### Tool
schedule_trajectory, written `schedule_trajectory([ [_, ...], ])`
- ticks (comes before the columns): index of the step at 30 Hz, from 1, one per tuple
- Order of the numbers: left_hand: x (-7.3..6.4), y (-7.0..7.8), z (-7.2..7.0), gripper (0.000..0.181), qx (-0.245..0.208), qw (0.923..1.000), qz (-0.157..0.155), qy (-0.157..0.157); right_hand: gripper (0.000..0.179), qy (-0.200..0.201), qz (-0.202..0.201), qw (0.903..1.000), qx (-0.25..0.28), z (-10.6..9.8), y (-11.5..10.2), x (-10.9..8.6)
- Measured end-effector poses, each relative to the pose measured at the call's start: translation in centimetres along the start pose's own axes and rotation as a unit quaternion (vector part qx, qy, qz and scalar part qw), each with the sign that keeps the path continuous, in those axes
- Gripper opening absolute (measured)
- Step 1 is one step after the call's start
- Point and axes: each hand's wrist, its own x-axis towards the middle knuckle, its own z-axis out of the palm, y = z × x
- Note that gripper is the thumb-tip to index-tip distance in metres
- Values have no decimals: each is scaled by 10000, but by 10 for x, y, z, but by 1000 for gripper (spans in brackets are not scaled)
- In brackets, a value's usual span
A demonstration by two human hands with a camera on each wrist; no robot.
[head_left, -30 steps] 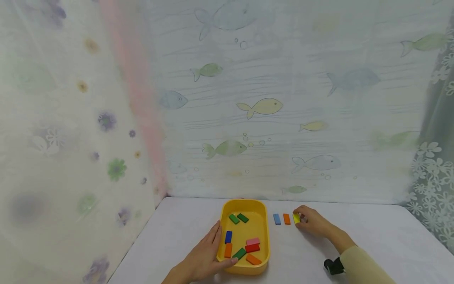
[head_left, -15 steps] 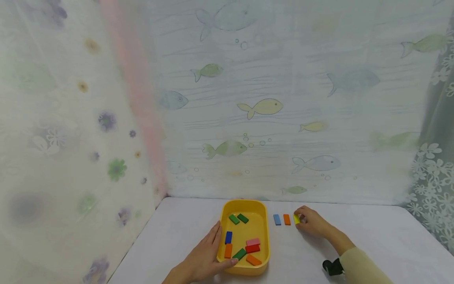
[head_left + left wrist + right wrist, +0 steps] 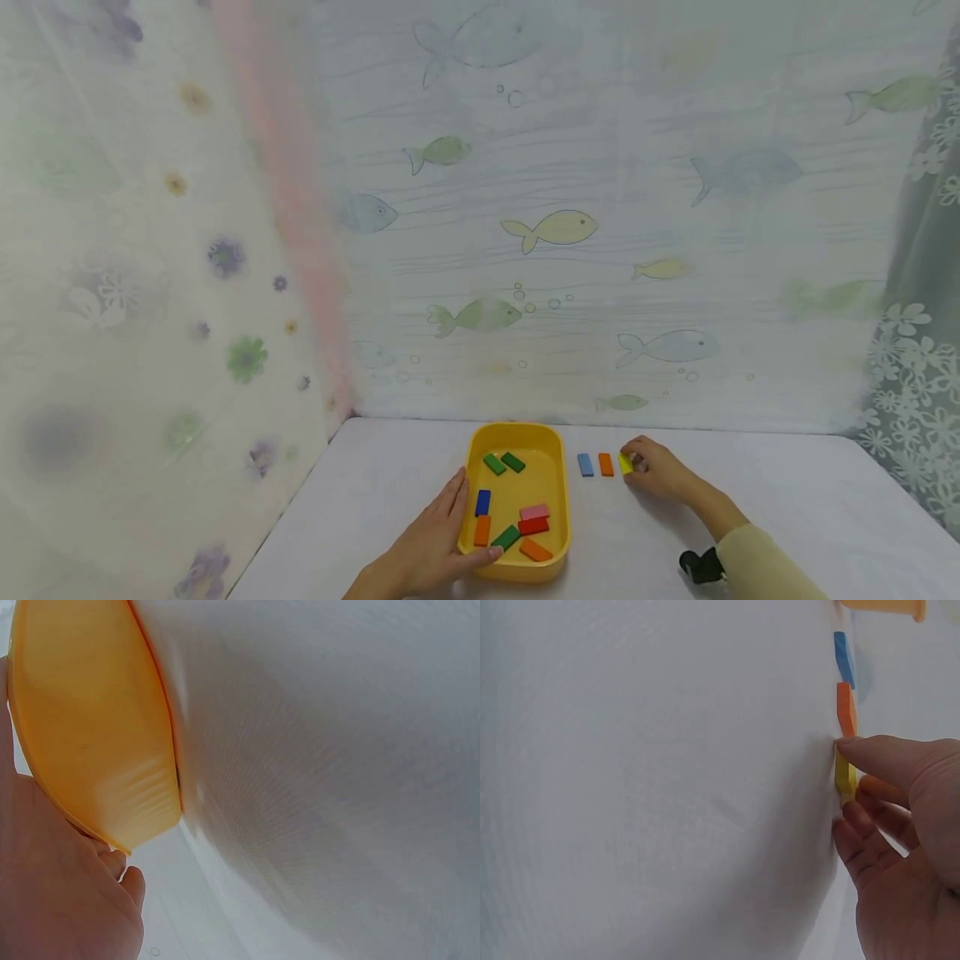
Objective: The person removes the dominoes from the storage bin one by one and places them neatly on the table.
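My left hand (image 3: 430,537) holds the near left corner of a yellow plastic tray (image 3: 557,433), its fingers along the outer left wall and its thumb over the near rim. In the left wrist view that hand (image 3: 64,889) lies against the tray's outer wall (image 3: 97,727). At the right end of a short row, my right hand (image 3: 663,473) pinches a small yellow block (image 3: 626,464) on the white table. The right wrist view shows the thumb at one end of the yellow block (image 3: 844,774). Beside it lie an orange block (image 3: 606,465) and a light blue block (image 3: 586,465).
Inside the tray lie several loose blocks, among them a dark blue block (image 3: 483,502), a pink block (image 3: 535,512) and a red block (image 3: 533,526). A black object (image 3: 701,567) shows by the right sleeve. Behind the table (image 3: 810,500) hangs a fish-patterned curtain (image 3: 558,227).
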Motion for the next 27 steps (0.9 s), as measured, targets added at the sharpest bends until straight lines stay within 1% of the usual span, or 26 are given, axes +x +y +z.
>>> schedule_trajectory([
  [5,0,0,1,113,15,10000,-88,-40,39,-34,276,9996,-21,-5,-6,-3],
  [7,1,0,2,114,26,9999,-124,-60,42,-46,285,9996,-15,-9,-10,-5],
  [12,1,0,1,115,-1,9999,-131,-75,44,-26,19,10000,55,-19,-23,-15],
  [18,1,-2,0,114,-39,10000,-50,-12,43,-39,-214,9997,82,-27,-41,-23],
  [22,0,-1,0,114,-67,10000,-30,-2,43,-67,-350,9994,55,-30,-58,-26],
  [27,-1,0,1,114,-70,10000,-46,-24,43,-186,-550,9982,155,-29,-77,-30],
])
